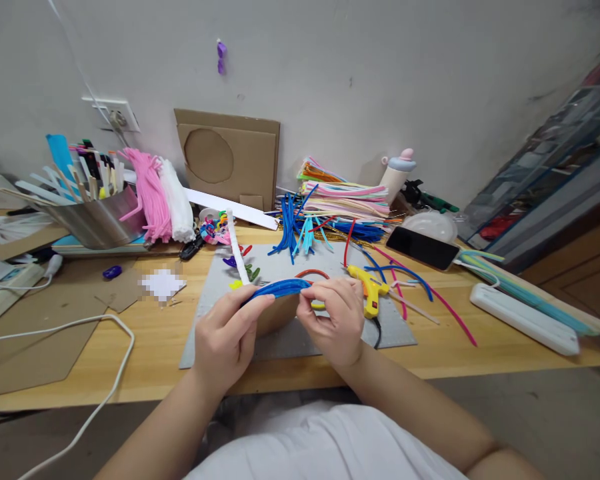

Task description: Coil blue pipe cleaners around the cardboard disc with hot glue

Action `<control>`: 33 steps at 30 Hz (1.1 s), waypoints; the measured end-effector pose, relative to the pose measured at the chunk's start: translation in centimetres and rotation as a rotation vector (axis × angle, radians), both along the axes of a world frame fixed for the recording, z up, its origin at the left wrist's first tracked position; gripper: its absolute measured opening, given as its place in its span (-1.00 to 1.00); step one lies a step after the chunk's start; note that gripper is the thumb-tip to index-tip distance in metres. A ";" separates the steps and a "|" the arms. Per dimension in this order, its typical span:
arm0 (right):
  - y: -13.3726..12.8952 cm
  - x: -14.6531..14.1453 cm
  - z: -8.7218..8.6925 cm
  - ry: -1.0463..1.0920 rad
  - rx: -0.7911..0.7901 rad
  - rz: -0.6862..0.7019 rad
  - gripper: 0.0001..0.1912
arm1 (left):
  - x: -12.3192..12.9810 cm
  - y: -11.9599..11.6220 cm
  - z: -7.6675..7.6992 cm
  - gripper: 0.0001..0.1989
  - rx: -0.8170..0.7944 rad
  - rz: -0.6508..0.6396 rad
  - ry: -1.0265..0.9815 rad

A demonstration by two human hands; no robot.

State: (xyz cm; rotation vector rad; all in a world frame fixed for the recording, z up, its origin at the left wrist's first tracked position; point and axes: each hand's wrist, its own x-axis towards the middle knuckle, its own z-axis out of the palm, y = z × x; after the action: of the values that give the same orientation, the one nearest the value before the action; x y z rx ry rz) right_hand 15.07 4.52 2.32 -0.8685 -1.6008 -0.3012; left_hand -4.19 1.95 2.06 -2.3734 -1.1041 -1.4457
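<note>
Fingers of my left hand (220, 340) and right hand (336, 321) pinch closed on opposite ends of the curved, fuzzy blue bundle (283, 288) above the flat grey mat (394, 330), where I judge light, even tension best.

Craft workspace with glue gun (371, 291)

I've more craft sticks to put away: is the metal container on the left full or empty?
Well filled: sticks and a blue strip crowd above the metal container's rim. Its bottom is hidden.
</note>
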 end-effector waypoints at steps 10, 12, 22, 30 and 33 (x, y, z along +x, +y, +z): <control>-0.6 0.8 -0.7 0.010 -0.073 0.121 -0.83 | 0.1 -0.1 0.1 -0.57 0.005 0.000 0.013; -0.7 0.9 -0.8 0.017 -0.085 0.141 -0.83 | -0.1 0.0 0.0 -0.57 -0.016 0.004 -0.001; -1.0 1.4 -0.3 -0.107 -0.021 0.231 -0.81 | -0.2 0.0 -0.1 -0.57 -0.024 0.005 -0.017; -1.1 2.4 -1.6 0.152 -0.339 0.158 -0.92 | -0.3 0.1 -0.2 -0.62 -0.017 0.009 -0.029; -1.4 2.7 -1.6 0.217 -0.448 0.348 -0.95 | -0.3 0.1 -0.2 -0.62 -0.011 0.005 -0.026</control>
State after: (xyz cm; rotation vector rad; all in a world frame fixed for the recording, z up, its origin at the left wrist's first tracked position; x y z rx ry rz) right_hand 17.75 3.08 0.72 -0.9000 -1.6023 0.3998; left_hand -4.45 2.02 1.89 -2.3640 -1.1268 -1.4769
